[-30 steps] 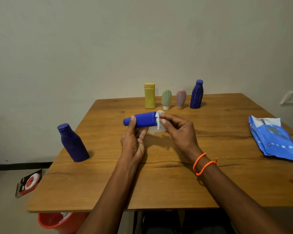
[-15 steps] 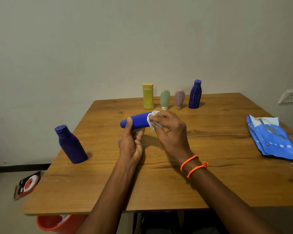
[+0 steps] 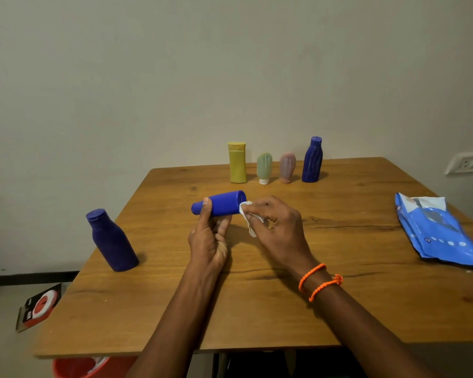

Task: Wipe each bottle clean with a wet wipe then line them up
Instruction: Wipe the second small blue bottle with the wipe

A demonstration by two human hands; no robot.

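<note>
Left hand (image 3: 208,241) grips a blue bottle (image 3: 220,206) held sideways above the wooden table (image 3: 257,309), near its middle; thumb curls over the cap end on the left, fingers wrap under the body. Bottle's flat base points right. Right hand (image 3: 276,227) pinches a white wet wipe (image 3: 247,218) between curled fingers, wipe touching the base end of the bottle and hanging a little below it. Orange cord bracelet (image 3: 318,281) on the right wrist.

Far edge of the table: four bottles upright in a row, close but apart. Left to right: yellow bottle (image 3: 237,162), pale green tube (image 3: 264,167) standing on its white cap, pink tube (image 3: 287,167) also cap down, ribbed dark blue bottle (image 3: 312,160).

Left side of the table, near the edge: another dark blue bottle (image 3: 110,240), upright, well apart from the row and from the hands.

Right side: blue wet wipe pack (image 3: 437,230) lying flat, flap open at its far end with white showing.

Off the table: wall socket (image 3: 466,162) at right, red and black card package (image 3: 40,305) on the floor at left, orange bucket (image 3: 88,366) under the near left corner, partly hidden.
</note>
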